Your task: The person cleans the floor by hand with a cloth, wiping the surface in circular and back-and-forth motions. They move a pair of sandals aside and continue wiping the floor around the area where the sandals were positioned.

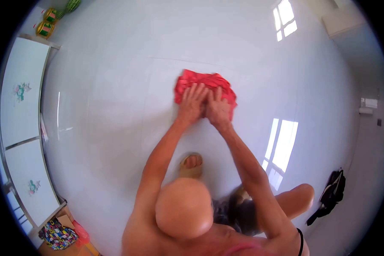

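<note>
A crumpled red cloth (205, 79) lies on the glossy pale floor in front of me. Flat on its near left part rests my left hand (193, 103), its fingers stretched forward and slightly apart. My right hand (218, 110) presses on the cloth just beside it, fingers pointing forward; some of its fingertips are hard to make out against the red folds. The two hands almost touch. Both arms reach forward past my bent knee (184, 208), and a sandalled foot (192, 163) is planted on the floor behind the cloth.
White cabinets (23, 91) with flower prints line the left side. Oil jugs (45, 29) and a watermelon (73, 5) stand at the far left. A patterned bag (57, 234) sits at the lower left. A black bag (333, 192) is by the right wall.
</note>
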The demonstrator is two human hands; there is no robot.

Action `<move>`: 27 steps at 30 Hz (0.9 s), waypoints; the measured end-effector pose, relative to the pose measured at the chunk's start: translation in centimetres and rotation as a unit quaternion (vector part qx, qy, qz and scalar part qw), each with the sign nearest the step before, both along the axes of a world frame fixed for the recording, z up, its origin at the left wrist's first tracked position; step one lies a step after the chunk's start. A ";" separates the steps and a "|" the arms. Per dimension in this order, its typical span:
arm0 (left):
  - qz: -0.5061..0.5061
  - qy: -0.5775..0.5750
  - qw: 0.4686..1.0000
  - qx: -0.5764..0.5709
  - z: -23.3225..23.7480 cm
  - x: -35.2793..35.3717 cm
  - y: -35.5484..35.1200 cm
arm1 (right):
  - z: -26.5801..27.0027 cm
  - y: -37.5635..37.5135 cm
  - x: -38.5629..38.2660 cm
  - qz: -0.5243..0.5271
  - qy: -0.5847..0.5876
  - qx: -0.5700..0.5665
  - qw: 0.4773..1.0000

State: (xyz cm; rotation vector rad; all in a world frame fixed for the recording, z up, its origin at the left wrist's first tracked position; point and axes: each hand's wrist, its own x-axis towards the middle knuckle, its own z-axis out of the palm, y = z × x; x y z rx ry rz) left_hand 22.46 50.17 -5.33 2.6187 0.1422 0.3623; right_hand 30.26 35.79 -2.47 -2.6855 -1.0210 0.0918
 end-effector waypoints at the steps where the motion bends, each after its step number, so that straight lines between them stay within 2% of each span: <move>1: 0.017 0.005 1.000 0.004 0.8 -1.3 1.5 | 0.0 1.9 -1.1 0.008 0.006 0.000 1.000; 3: 0.070 0.023 0.997 0.005 1.4 -5.1 3.4 | 0.7 5.3 -3.0 0.052 0.068 -0.005 0.996; 6: 0.192 0.045 0.979 0.046 -0.2 -11.5 2.9 | 0.5 7.9 -8.3 0.150 0.041 -0.048 0.987; 7: 0.204 0.045 0.977 0.050 -0.2 -11.6 2.8 | 0.3 7.9 -9.3 0.181 0.025 -0.059 0.981; 8: 0.216 0.049 0.974 0.052 -0.2 -12.2 2.4 | -0.3 7.3 -9.0 0.178 0.001 -0.001 0.984; 9: 0.228 0.050 0.971 0.054 -0.3 -12.3 2.2 | -0.5 6.8 -7.9 0.189 0.005 0.005 0.982; 11: 0.225 0.068 0.972 0.022 -0.3 -9.9 2.2 | -0.4 6.1 -5.3 0.220 0.011 0.015 0.975; 13: 0.220 0.106 0.969 0.033 -0.7 -6.5 2.9 | 0.4 6.1 -2.8 0.177 0.042 -0.003 0.983; 15: 0.171 0.074 0.982 0.028 -0.2 -2.9 2.9 | -3.5 5.2 0.2 0.157 0.003 0.032 0.987; 17: 0.115 0.058 0.990 0.059 -0.7 0.6 2.3 | -0.8 3.4 2.5 0.104 0.066 0.018 0.992; 21: 0.011 0.004 1.000 -0.004 -0.5 5.5 -3.7 | 1.2 -2.8 2.8 -0.054 0.073 0.008 0.996; 23: -0.048 0.015 0.999 -0.012 0.7 5.6 -7.1 | 1.1 -6.9 1.4 -0.110 0.062 0.030 0.992; 27: -0.101 0.011 0.994 -0.038 0.6 2.4 -11.4 | -1.0 -12.2 -3.6 -0.179 0.032 0.022 0.983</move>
